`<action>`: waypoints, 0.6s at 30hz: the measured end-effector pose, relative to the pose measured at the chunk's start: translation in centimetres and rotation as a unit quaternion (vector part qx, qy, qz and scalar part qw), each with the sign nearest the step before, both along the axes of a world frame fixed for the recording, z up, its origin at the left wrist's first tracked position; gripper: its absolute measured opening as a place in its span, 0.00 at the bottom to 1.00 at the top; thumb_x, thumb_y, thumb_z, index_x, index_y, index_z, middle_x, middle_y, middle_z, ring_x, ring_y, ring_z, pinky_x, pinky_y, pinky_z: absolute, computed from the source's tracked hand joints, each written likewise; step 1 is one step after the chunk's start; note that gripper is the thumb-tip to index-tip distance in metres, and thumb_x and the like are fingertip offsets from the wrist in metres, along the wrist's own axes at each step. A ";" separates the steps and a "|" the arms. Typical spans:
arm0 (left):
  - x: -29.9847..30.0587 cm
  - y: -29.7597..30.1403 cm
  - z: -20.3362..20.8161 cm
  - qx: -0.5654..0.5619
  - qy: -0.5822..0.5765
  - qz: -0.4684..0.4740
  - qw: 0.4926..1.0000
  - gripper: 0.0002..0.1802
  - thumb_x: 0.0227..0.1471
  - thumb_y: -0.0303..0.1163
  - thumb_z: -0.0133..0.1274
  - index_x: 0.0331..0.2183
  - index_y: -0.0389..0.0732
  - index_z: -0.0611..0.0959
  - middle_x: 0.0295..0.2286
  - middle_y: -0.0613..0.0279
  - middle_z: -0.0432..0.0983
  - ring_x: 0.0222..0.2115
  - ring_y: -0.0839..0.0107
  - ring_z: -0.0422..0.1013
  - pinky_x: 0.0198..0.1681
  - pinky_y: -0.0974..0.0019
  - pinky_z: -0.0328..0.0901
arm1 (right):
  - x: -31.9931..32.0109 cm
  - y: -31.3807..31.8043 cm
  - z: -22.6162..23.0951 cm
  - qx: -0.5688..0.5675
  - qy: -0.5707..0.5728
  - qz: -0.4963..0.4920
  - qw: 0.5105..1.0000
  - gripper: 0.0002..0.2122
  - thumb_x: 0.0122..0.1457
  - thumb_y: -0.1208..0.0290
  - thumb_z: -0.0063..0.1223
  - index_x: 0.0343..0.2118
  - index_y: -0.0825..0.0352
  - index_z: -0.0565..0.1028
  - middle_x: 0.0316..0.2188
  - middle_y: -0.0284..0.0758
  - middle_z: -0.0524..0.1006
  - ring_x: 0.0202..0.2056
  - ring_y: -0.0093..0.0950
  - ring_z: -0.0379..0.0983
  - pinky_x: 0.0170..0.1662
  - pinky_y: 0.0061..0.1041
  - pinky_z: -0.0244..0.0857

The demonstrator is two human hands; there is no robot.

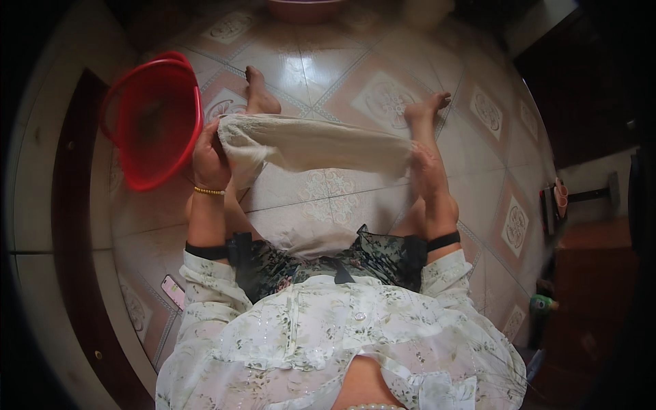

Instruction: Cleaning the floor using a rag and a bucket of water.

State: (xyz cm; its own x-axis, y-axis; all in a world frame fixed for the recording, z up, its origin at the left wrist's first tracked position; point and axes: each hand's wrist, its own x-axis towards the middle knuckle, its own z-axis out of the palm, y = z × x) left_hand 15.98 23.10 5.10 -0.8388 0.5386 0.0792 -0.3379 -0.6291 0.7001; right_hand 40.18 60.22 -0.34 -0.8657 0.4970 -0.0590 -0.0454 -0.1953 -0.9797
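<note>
Tiled floor [471, 154], red bucket [199, 116], left grip [209, 160] and right grip [425, 165] clasping beige cloth [321, 145]

A glossy tiled floor [488, 164] carries everything here, its pale cream squares set with pinkish diamonds, scroll-patterned medallions and dotted border strips. One scroll motif sits just below the middle of the view, and a bright patch of light shines on the tiles between eleven and twelve o'clock. At ten o'clock stands a red bucket [179, 140] with a looped handle. At twelve, cut off by the upper edge, is a pinkish basin [305, 9]. A phone [173, 292] with a lit screen lies at eight o'clock, well apart from the bucket. Two bare feet rest on the tiles, the left foot [258, 96] at eleven, near the bucket, the right foot [429, 108] between one and two.
</note>
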 end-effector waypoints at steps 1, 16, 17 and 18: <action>0.4 0.0 0.7 -0.018 -0.005 0.000 1.000 0.20 0.59 0.35 0.36 0.43 0.31 0.76 0.39 0.52 0.76 0.43 0.62 0.71 0.50 0.62 0.63 | 0.4 1.3 0.4 0.009 -0.043 0.030 0.999 0.13 0.55 0.75 0.45 0.43 0.70 0.73 0.37 0.32 0.76 0.41 0.23 0.70 0.48 0.21 0.62; 1.5 2.4 -4.5 -0.415 0.231 0.077 0.877 0.19 0.57 0.38 0.45 0.41 0.30 0.75 0.33 0.58 0.74 0.37 0.70 0.70 0.43 0.70 0.63 | -3.1 -14.7 5.7 -0.046 -0.038 0.299 0.952 0.14 0.62 0.60 0.48 0.39 0.67 0.76 0.30 0.24 0.75 0.31 0.13 0.67 0.35 0.15 0.62; 1.9 3.1 -6.1 -0.476 0.378 0.230 0.760 0.19 0.57 0.39 0.46 0.41 0.31 0.74 0.34 0.56 0.74 0.37 0.68 0.70 0.44 0.69 0.62 | -3.5 -14.5 6.1 -0.130 -0.011 0.241 0.962 0.14 0.62 0.60 0.47 0.39 0.67 0.76 0.30 0.24 0.75 0.30 0.13 0.68 0.34 0.16 0.62; 2.5 3.7 -6.2 -0.463 0.358 0.192 0.788 0.19 0.57 0.39 0.47 0.41 0.31 0.74 0.35 0.54 0.74 0.38 0.67 0.70 0.44 0.68 0.63 | -4.0 -13.8 5.8 -0.117 0.012 0.219 0.969 0.14 0.63 0.60 0.46 0.39 0.66 0.75 0.30 0.25 0.75 0.30 0.13 0.68 0.35 0.16 0.63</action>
